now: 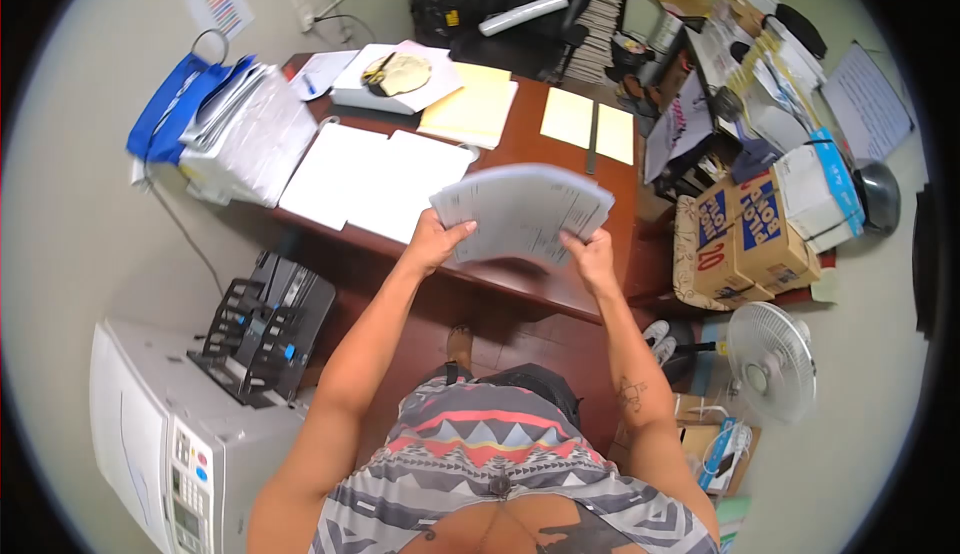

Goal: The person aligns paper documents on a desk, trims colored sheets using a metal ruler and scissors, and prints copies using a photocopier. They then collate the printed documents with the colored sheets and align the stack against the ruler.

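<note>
A stack of printed papers [520,212] is held up in both hands just above the front edge of the brown desk [520,289]. My left hand [440,241] grips its left lower corner, thumb on top. At the right lower corner, my right hand [588,254] is closed round the sheets, thumb also on top. The stack bows slightly between them. Behind it on the desk lie white paper piles [335,174], cream folders [470,104], and a cream sheet [588,126] with a dark ruler [593,139] across it.
A grey office machine [230,464] stands at the lower left. A blue bag [165,119] sits beside wrapped paper at the desk's left end. Cardboard boxes [750,244] rest on a chair at the right, above a white fan [768,364]. A black chair [520,39] stands behind the desk.
</note>
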`<state>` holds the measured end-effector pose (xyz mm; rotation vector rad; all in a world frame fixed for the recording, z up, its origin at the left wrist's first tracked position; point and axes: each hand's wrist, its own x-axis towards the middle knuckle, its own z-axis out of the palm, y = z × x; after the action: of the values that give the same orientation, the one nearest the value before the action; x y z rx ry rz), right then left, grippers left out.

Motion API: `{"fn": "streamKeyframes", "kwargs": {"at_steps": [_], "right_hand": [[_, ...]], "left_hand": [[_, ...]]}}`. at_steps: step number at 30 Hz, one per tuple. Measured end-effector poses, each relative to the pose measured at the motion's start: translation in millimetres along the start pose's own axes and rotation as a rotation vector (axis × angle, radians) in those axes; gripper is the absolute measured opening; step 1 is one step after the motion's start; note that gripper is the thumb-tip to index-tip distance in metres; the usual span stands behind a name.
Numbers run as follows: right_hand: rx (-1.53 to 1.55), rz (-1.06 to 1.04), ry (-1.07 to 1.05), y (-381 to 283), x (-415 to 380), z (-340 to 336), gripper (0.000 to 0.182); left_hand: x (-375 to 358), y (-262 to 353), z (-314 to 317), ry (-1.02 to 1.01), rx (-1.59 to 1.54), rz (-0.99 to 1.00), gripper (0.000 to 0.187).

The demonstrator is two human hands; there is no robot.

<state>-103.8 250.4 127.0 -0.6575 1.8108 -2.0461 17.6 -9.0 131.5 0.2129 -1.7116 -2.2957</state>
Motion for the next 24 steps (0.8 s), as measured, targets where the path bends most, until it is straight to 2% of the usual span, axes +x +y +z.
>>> {"fn": "streamKeyframes", "kwargs": {"at_steps": [1,2,3,4,7,8,9,11,12,13,14,16,17,18,19,20,21,23,24], "right_hand": [[-0.001,-0.016,0.12,0.5,-0.7,4.7,0.022],[0.001,-0.033,0.236,0.1,0.7,7.4,0.027],[-0.002,-0.036,0.251,4.4,5.4,4.5,0.027],[-0.023,-0.021,0.275,10.7,10.4,1.6,0.034],[0.027,0.01,0.344,16.9,26.0,-4.9,0.044],[0.058,-0.013,0.332,19.2,29.6,-3.1,0.044],[0.09,-0.035,0.319,19.5,32.3,-0.2,0.044],[0.039,-0.056,0.304,25.7,44.0,-4.7,0.038],[0.037,-0.009,0.306,36.7,44.6,-12.0,0.032],[0.035,0.022,0.306,45.7,52.5,-20.5,0.027],[-0.088,0.106,0.246,51.3,57.1,-28.4,0.02],[-0.112,0.185,0.212,45.0,79.2,-37.1,0.021],[-0.091,0.253,0.195,43.7,84.6,-41.5,0.022],[-0.087,0.262,0.182,48.1,91.5,-45.1,0.022],[-0.092,0.428,0.149,58.3,102.3,-50.7,0.024],[-0.097,0.595,0.113,70.9,111.9,-52.1,0.025],[-0.091,0.599,0.096,94.3,114.8,-50.7,0.025],[-0.456,0.52,0.058,141.2,109.1,-44.8,0.032],[-0.669,0.353,0.016,128.2,98.5,-33.0,0.038]], "left_hand": [[12.9,-5.8,8.0,-0.022,-0.009,-0.003,0.032],[23.2,-10.8,14.3,-0.021,0.056,0.058,0.039],[32.6,-14.0,18.2,-0.018,0.124,0.119,0.047],[41.5,-17.5,21.6,-0.026,0.153,0.119,0.063],[62.8,-17.0,20.6,0.053,0.016,0.132,0.069],[71.0,-22.5,16.8,0.004,0.102,0.083,0.076],[74.9,-31.7,12.8,-0.001,0.102,0.072,0.076],[92.5,-46.9,5.4,-0.014,0.363,0.092,0.078],[98.7,-59.6,-1.6,0.011,0.315,0.047,0.061],[101.9,-74.5,-10.2,0.008,0.316,0.052,0.061],[108.5,-87.9,-17.6,-0.011,0.367,-0.005,0.049],[119.6,-88.2,-14.6,-0.002,0.429,-0.111,0.025],[119.0,-91.5,-12.5,0.01,0.426,-0.127,0.025],[124.5,-94.6,-13.4,-0.057,0.409,-0.231,0.027],[132.9,-105.2,-20.1,-0.121,0.395,-0.328,0.03],[137.0,-116.9,-25.0,-0.228,0.603,-0.355,0.035],[136.0,-122.8,-22.0,-0.248,0.642,-0.409,0.04],[140.5,-109.8,3.9,-0.029,0.494,-0.809,0.043],[143.1,-117.7,5.9,-0.011,0.491,-0.815,0.043]]}}
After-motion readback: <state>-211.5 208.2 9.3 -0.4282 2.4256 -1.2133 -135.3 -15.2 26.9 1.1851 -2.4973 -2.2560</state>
